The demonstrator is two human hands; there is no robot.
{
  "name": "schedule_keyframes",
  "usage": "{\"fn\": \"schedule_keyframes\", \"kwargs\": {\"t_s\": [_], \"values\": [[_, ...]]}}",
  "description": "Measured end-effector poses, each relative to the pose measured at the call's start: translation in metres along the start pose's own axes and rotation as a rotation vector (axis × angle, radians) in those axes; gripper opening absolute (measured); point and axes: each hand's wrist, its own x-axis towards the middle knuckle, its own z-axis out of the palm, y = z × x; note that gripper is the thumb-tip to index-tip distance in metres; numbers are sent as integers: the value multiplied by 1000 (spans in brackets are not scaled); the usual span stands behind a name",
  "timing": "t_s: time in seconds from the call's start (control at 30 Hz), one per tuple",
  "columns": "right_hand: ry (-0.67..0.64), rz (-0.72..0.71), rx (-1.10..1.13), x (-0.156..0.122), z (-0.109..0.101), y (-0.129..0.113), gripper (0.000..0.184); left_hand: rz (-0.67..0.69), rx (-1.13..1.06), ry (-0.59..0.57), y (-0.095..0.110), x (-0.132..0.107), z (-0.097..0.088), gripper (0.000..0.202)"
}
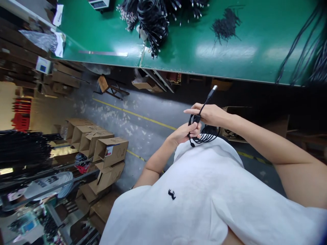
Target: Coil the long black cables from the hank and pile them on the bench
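Note:
A black USB cable (208, 136) is wound in a coil in front of my white shirt. My left hand (182, 133) is closed around one side of the coil, thumb on top. My right hand (211, 114) is closed on the cable too, its index finger stretched out to the left. From between its fingers the cable's end rises, tipped with a metal USB plug (214, 87). The cable's other end hangs just below my left fingers. My right palm is hidden.
A green table (176, 63) runs ahead, bearing bundles of black cables (153, 27), a pile of black ties (227, 25), a steel ruler (102, 53) and loose cables (301, 44) at right. Cardboard boxes (112, 151) and a stool (109, 86) stand at left.

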Motion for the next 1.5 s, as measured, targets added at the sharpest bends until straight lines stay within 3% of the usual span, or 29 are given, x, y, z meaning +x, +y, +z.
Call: {"fn": "schedule_keyframes", "kwargs": {"t_s": [0.1,0.23,0.33,0.43,0.53,0.63,0.77,0.87,0.93,1.0,1.07,1.17,1.23,1.3,1.37,1.5], "values": [[-24,-100,30,0,-4,0,38,-27,5,7,4,-4,0,30],[19,-54,283,-2,-9,8,23,-35,25,-26,12,-11,3,27],[200,200,685,-5,1,9,13,15,80,-48,19,-13,8,23],[436,582,1284,-4,30,-3,28,211,68,113,26,-9,12,16],[517,844,1875,3,59,-23,39,358,54,298,25,2,15,13],[655,995,2117,14,69,-33,43,426,16,354,13,16,14,16],[815,1006,2134,22,64,-30,45,504,-17,403,-1,30,16,23],[751,978,2034,16,61,-25,46,532,-36,407,1,29,18,32],[669,916,1754,9,56,-20,38,460,-63,335,5,23,19,35],[599,766,1314,1,43,-12,25,320,-77,233,7,14,19,37],[498,566,920,-6,24,-4,29,171,-78,159,8,6,20,36],[220,305,523,-13,-4,2,35,52,-86,125,5,0,24,36],[63,219,337,-16,-12,1,32,50,-83,99,2,-1,25,36],[35,226,341,-19,-11,0,30,81,-68,63,0,-2,25,32],[90,248,444,-20,-5,-2,25,108,-35,21,-2,-3,22,31],[166,299,735,-19,4,-2,18,159,94,-43,-2,-7,14,46]]}}
